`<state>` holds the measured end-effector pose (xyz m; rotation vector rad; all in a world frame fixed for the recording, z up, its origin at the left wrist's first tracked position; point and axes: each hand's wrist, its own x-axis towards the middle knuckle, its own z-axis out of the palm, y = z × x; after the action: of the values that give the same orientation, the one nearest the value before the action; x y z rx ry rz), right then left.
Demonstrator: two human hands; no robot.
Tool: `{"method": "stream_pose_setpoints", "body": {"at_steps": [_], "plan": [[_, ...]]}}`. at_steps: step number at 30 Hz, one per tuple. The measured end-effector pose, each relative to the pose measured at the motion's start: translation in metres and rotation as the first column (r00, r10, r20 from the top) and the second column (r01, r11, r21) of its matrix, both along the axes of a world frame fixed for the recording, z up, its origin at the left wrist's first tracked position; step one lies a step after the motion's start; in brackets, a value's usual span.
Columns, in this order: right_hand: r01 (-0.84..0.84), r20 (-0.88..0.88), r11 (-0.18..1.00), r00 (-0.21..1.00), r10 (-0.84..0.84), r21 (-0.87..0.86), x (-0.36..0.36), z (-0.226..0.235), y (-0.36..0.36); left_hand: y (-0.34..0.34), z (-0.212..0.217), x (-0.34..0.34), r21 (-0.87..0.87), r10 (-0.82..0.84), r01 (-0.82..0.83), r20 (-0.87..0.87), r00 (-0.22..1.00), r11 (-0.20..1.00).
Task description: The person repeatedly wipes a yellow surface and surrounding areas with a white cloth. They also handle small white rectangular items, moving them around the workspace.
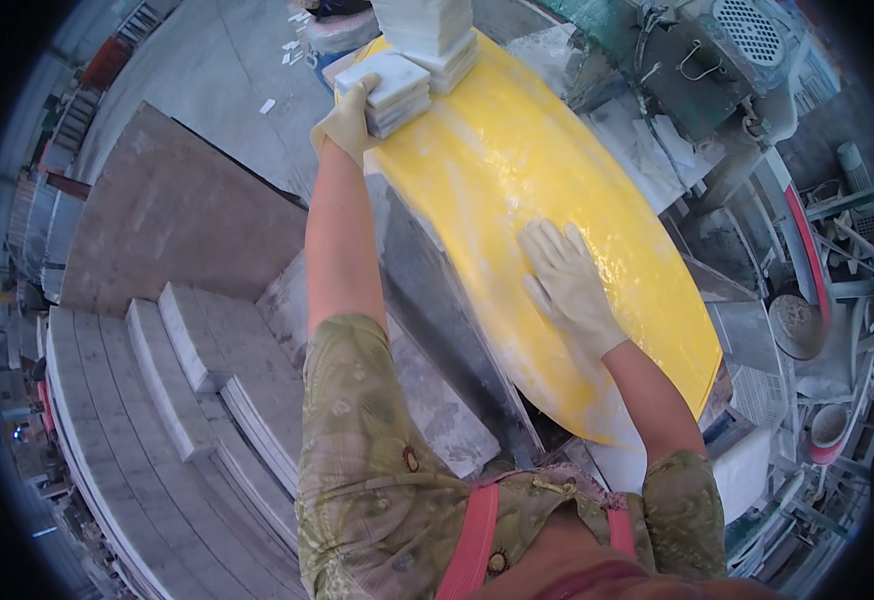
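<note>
A bright yellow sheet [497, 170] covers the work surface in front of me, wet and shiny on its right part, with whitish smears. My left hand [345, 122], in a pale glove, grips the left side of a short stack of white tiles [397, 88] at the sheet's far left corner. Its thumb lies over the top edge; the other fingers are mostly hidden. Just right of that stack stands a taller pile of white tiles [427, 28]. My right hand [569, 285], gloved too, lies flat on the middle of the sheet, fingers stretched out, holding nothing.
Long grey-white slabs [147, 420] lie in stepped layers at the left, below a brown board [182, 215]. A green machine [697, 85] with cables stands at the far right. Nearer on the right are a round pan [797, 325] and a small bucket [829, 428].
</note>
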<state>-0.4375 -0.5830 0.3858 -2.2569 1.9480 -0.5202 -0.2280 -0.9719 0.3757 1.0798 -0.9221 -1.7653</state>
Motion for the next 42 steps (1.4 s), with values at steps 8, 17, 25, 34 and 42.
{"method": "stream_pose_setpoints", "body": {"at_steps": [8,17,25,34,42], "plan": [[-0.001,0.030,0.999,1.000,-0.001,0.053,0.000,0.006,-0.001,0.012,0.030,0.016,-0.136,0.000,0.153,0.746,0.666,0.979],[0.002,-0.010,0.997,1.000,-0.003,-0.072,0.003,0.000,0.003,0.026,0.030,-0.011,-0.159,0.072,0.026,0.577,0.813,0.987],[-0.006,0.002,1.000,1.000,0.006,0.001,0.003,0.007,0.004,0.032,0.039,-0.002,-0.612,0.424,0.226,0.726,0.542,0.758],[0.009,-0.015,1.000,1.000,-0.009,0.014,0.002,0.009,0.002,0.048,0.032,-0.018,-0.518,0.674,0.772,0.721,0.161,0.369],[0.001,0.049,0.998,0.999,0.002,-0.055,0.000,0.003,0.003,0.055,0.027,-0.016,-0.603,0.585,0.666,0.755,0.297,0.439]]}}
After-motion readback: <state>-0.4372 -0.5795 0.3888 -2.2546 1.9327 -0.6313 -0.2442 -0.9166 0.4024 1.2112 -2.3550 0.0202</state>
